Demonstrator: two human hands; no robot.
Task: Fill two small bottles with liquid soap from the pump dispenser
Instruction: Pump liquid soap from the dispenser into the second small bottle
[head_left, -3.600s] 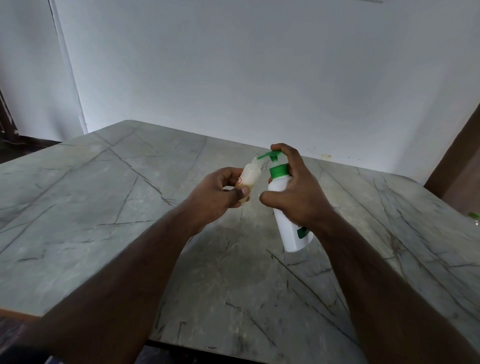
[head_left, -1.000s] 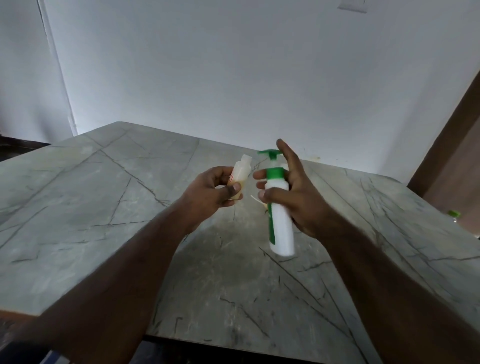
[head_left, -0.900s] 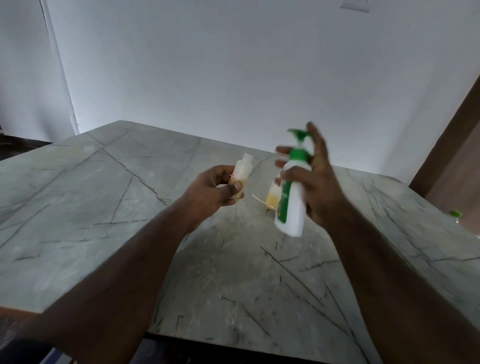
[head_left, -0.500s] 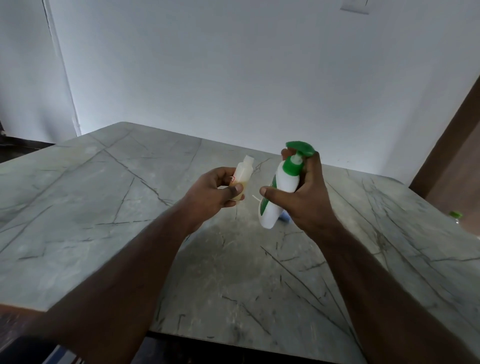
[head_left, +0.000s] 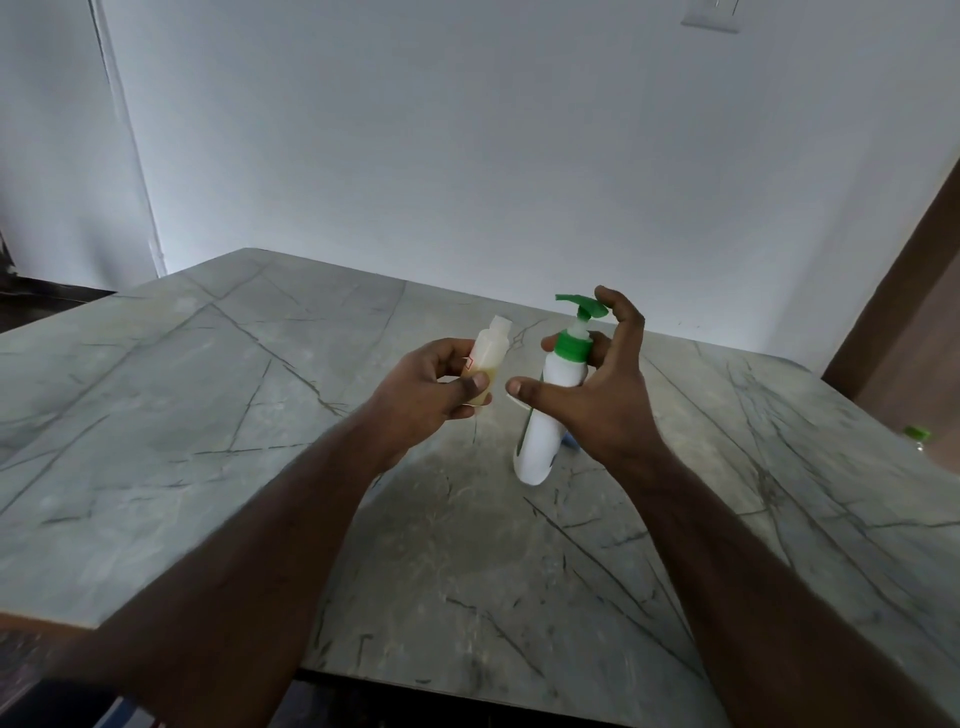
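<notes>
Two bare hands are working above the grey veined marble table. The left hand is clenching its grip around a small translucent plastic bottle, uncapped, tilted slightly right, with yellowish liquid showing in its lower part. Just beside it, the right hand is grasping a white pump dispenser with a green collar and nozzle, index finger curling over the pump head.

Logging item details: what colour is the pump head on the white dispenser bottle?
Green, matching its collar; the white plastic dispenser bottle's pump head shows clearly in the head view.
</notes>
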